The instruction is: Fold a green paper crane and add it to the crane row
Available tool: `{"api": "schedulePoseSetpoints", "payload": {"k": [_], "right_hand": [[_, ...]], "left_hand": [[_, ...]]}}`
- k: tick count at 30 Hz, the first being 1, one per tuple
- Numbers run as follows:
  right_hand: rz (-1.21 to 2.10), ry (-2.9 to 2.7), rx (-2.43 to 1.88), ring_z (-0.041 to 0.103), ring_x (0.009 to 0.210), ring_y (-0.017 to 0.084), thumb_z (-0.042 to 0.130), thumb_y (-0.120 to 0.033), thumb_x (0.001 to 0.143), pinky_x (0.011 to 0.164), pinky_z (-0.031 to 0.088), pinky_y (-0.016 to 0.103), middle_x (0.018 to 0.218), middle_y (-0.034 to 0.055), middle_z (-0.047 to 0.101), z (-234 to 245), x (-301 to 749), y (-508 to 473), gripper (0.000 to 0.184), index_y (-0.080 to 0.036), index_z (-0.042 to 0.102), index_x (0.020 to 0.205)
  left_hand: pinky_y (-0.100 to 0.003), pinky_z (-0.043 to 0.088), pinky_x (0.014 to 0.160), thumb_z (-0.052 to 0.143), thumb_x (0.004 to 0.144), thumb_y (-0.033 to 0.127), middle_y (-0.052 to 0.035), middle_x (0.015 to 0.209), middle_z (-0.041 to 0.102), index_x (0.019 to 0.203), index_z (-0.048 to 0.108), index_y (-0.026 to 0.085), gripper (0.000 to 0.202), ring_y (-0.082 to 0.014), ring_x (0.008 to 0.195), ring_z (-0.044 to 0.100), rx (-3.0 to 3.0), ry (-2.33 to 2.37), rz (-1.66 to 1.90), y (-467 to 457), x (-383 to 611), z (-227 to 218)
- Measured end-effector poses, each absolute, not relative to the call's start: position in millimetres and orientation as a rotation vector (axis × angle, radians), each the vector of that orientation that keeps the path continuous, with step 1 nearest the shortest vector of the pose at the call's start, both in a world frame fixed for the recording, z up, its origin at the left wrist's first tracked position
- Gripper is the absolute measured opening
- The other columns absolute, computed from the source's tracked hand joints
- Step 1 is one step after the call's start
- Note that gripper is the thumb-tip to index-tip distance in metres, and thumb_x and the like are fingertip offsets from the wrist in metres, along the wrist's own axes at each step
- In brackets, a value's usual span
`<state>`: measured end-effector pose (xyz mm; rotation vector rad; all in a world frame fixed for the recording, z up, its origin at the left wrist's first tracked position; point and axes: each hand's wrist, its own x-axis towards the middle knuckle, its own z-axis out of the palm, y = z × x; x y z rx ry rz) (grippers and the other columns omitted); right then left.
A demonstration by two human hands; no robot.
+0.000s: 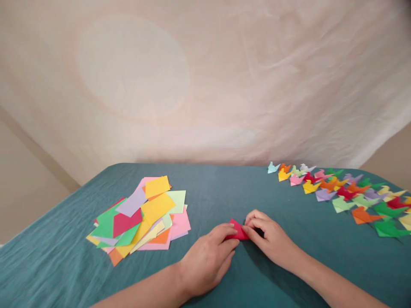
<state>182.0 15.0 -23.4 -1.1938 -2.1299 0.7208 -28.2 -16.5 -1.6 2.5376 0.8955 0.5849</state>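
A small piece of folded red paper (pixel 238 230) lies on the table between my hands, partly hidden by my fingers. My left hand (pixel 210 256) grips its left side, with the fingertips on top and the thumb at the near edge. At the right corner, my right hand (pixel 268 235) pinches the paper between thumb and fingers. The visible part of the paper comes to a point at the top.
To the left is a loose pile of coloured paper sheets (pixel 157 207). Several folded paper birds (pixel 343 193) stand in slanting rows at the right. A teal cloth (pixel 218 188) covers the table, and a pale sheet (pixel 205 85) hangs behind it.
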Motion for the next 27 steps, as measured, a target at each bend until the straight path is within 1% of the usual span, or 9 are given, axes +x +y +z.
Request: {"api": "schedulePoseSetpoints", "payload": {"k": [5, 13, 20, 27], "right_hand": [[0.712, -2.146, -1.191, 0.053, 0.071, 0.015, 0.043, -0.027, 0.089, 0.066, 0.042, 0.029, 0.074, 0.0027, 0.056, -21.1, 181.4, 15.3, 0.028, -0.019, 0.052, 0.064], [0.708, -2.207, -1.256, 0.051, 0.068, 0.015, 0.043, -0.026, 0.089, 0.064, 0.040, 0.028, 0.070, 0.0014, 0.053, -19.8, 182.0, 11.0, 0.029, -0.019, 0.046, 0.061], [0.672, -2.188, -1.309, 0.052, 0.069, 0.015, 0.042, -0.025, 0.088, 0.063, 0.042, 0.029, 0.079, 0.0038, 0.053, -19.8, 179.2, 7.0, 0.026, -0.019, 0.049, 0.063], [0.609, -2.204, -1.339, 0.050, 0.070, 0.016, 0.041, -0.023, 0.088, 0.064, 0.040, 0.030, 0.079, 0.0032, 0.050, -22.9, 177.0, 7.7, 0.025, -0.020, 0.049, 0.065]], "left_hand": [[-0.031, 0.036, 0.104, 0.038, 0.085, 0.006, -0.0083, 0.121, 0.051, 0.116, 0.052, 0.017, 0.036, -0.0164, 0.120, 0.042, 2.478, 0.851, 0.690, -13.1, -31.4, -5.4], [-0.028, 0.042, 0.099, 0.036, 0.088, 0.008, -0.0068, 0.116, 0.054, 0.119, 0.052, 0.021, 0.037, -0.0149, 0.114, 0.048, 2.423, 0.842, 0.724, -12.7, -31.2, -3.8], [-0.029, 0.041, 0.100, 0.036, 0.086, 0.008, -0.0077, 0.118, 0.055, 0.118, 0.053, 0.020, 0.037, -0.0164, 0.115, 0.048, 2.440, 0.898, 0.648, -12.3, -30.8, -2.0], [-0.029, 0.038, 0.102, 0.036, 0.088, 0.011, -0.0078, 0.124, 0.054, 0.123, 0.050, 0.017, 0.038, -0.0175, 0.118, 0.047, 2.595, 0.904, 0.536, -11.9, -32.4, -1.6]]}}
